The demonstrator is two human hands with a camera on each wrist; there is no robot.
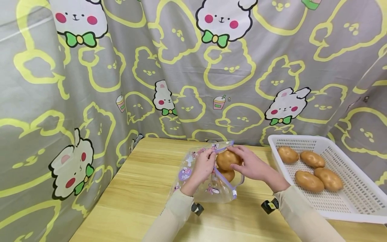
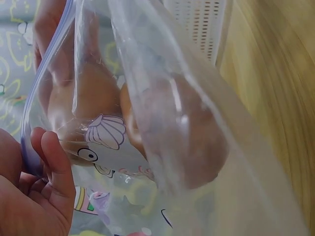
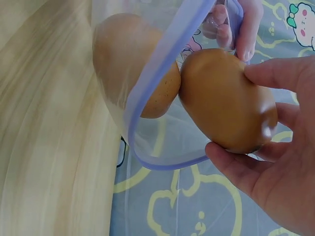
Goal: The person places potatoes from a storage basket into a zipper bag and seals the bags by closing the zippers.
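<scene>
Beige-sleeved right hand (image 1: 252, 164) curls its grip around a brown oval potato (image 1: 227, 159) at the clear printed zip bag's (image 1: 208, 188) mouth, pinched open mid-tabletop by the left hand (image 1: 204, 166); another potato (image 1: 228, 174) lies inside.

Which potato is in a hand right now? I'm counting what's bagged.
The potato at the mouth of the zip bag, gripped by the right hand. One potato already lies inside the bag; four lie untouched in the white basket.

Bare table (image 1: 145, 188) left of bag (image 1: 208, 191)
</scene>
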